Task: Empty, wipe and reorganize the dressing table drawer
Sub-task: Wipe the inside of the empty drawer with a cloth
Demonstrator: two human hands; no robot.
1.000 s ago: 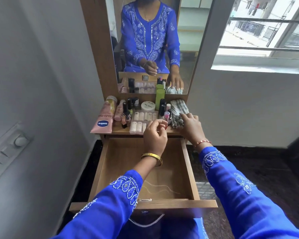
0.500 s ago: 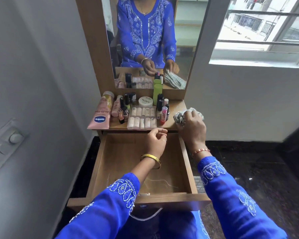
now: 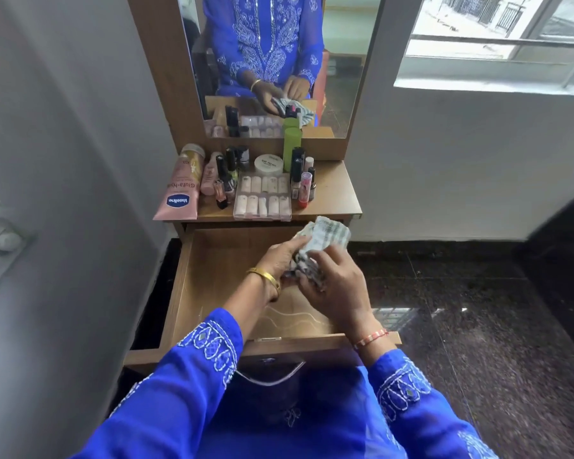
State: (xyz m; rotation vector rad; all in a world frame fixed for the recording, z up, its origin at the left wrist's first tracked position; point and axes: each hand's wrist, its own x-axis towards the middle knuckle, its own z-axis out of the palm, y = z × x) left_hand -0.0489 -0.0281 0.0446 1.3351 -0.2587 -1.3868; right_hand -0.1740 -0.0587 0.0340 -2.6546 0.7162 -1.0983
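In the head view, your drawer [image 3: 212,276] sits pulled out at the centre of the frame, a shallow box of light brown wood with nothing lying on its floor; pale wavy marks show on the bottom panel near the front edge, and a curved handle [image 3: 269,376] hangs below its front board. Just above the drawer's middle you hold a checked grey-and-white cloth [image 3: 325,236], bunched and folded, its upper end sticking up toward the tabletop edge. Your left hand [image 3: 279,260], with a gold bangle at the wrist, has its fingers curled closed around the cloth's left side, and your right hand [image 3: 335,286], with a red-and-white thread at the wrist, has its fingers closed over the lower right part of it. Your blue embroidered sleeves fill the lower part of the frame and hide the drawer's front corners. Above the drawer, the dressing table top [image 3: 338,197] carries the emptied items: a pink Vaseline tube [image 3: 179,190] at the left, a clear nail-tip box [image 3: 262,197] in the middle, a white jar [image 3: 269,163] behind it, a green bottle [image 3: 291,149] against the mirror [image 3: 272,61], and small dark bottles on either side. A window [image 3: 497,41] fills the upper right, and dark speckled floor [image 3: 478,326] lies at the right.
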